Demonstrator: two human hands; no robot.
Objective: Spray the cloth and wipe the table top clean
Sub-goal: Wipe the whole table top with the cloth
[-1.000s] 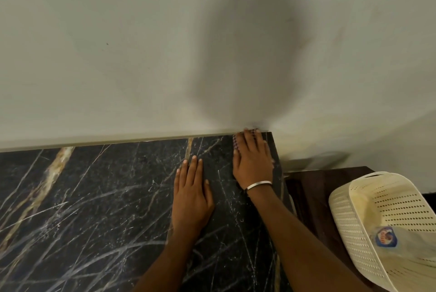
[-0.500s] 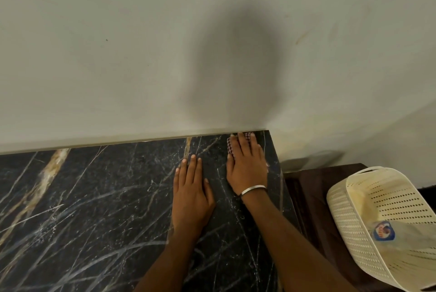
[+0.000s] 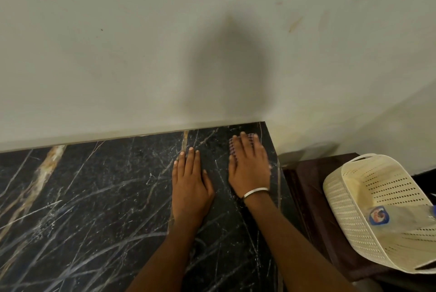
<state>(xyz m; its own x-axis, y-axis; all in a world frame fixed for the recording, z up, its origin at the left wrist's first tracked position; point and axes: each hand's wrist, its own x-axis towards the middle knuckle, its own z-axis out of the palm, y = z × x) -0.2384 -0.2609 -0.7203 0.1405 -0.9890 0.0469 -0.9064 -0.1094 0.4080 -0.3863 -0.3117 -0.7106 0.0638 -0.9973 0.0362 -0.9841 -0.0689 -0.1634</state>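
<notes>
The wiping step is in hand. The right hand (image 3: 250, 169) lies flat, fingers straight and together, pressing a checked cloth (image 3: 232, 147) onto the tabletop (image 3: 94, 197) at its far right corner, close to the wall (image 3: 141, 55). Only a strip of the cloth shows past the fingertips and along the thumb side; the remainder is under the palm, so its size and fold cannot be judged. The fingertips are blurred, consistent with a stroke under way. The left hand (image 3: 191, 187) rests flat just beside it, fingers straight and close together, holding nothing and apparently bracing. A metal bangle (image 3: 256, 192) sits on the right wrist. Off the right edge of the tabletop, on a lower dark stand (image 3: 306, 197), a cream perforated basket (image 3: 377, 209) lies tilted with a clear labelled bottle (image 3: 401, 218) inside; its top is cut off by the frame, so whether it is the sprayer cannot be told. In my judgement the next move calls for carrying the stroke out of the corner toward the near and left parts of the tabletop, keeping even pressure. Whether the cloth is damp, and how much surface is already clean, cannot be made out against the dark veined stone.
</notes>
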